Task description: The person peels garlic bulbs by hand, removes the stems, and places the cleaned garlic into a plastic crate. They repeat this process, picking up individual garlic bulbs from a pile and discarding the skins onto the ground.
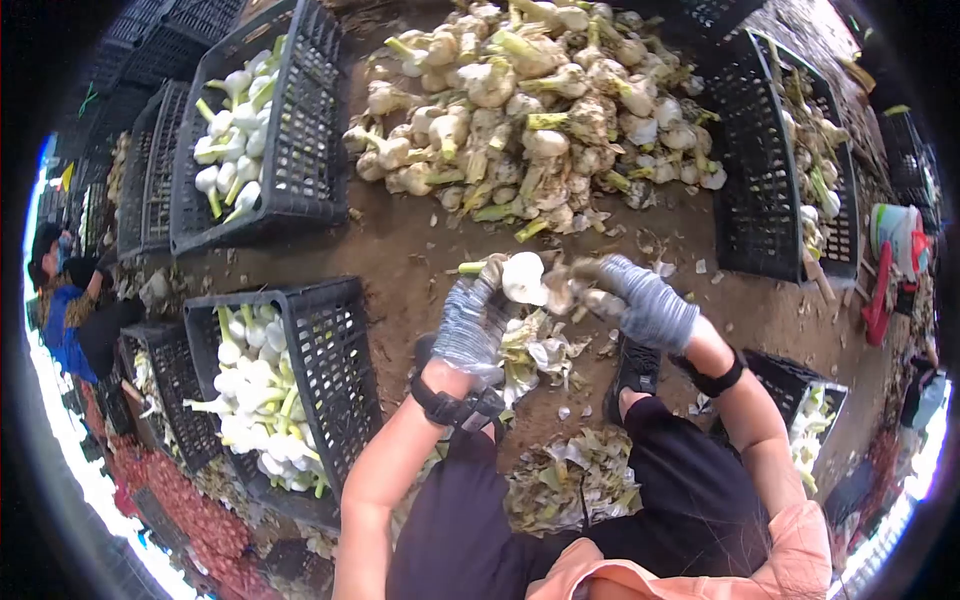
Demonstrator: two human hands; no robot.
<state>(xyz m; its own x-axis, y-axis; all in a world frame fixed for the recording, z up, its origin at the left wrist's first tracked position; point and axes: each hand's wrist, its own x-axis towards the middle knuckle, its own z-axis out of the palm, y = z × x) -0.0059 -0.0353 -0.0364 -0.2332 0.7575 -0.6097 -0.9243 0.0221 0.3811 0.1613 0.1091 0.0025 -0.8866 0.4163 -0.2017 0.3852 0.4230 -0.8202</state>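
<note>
My left hand (pixel 472 322), in a grey glove, is closed around a white garlic bulb (pixel 524 279) whose green stem points left. My right hand (pixel 645 300), gloved too, is just right of the bulb, its fingers blurred and bent around brownish skin or a bulb (pixel 600 303); what exactly it grips is smeared by motion. Loose peelings (pixel 540 350) lie on the ground below the hands, and more peelings (pixel 575 480) lie between my legs. A large heap of unpeeled garlic (pixel 545 110) rises beyond the hands.
Black crates of clean white garlic stand at the upper left (pixel 310 120) and lower left (pixel 335 400). Another crate (pixel 750 170) stands at the upper right, near a white bucket (pixel 896 235) and a red object (pixel 878 300). A person in blue (pixel 66 325) is at the far left.
</note>
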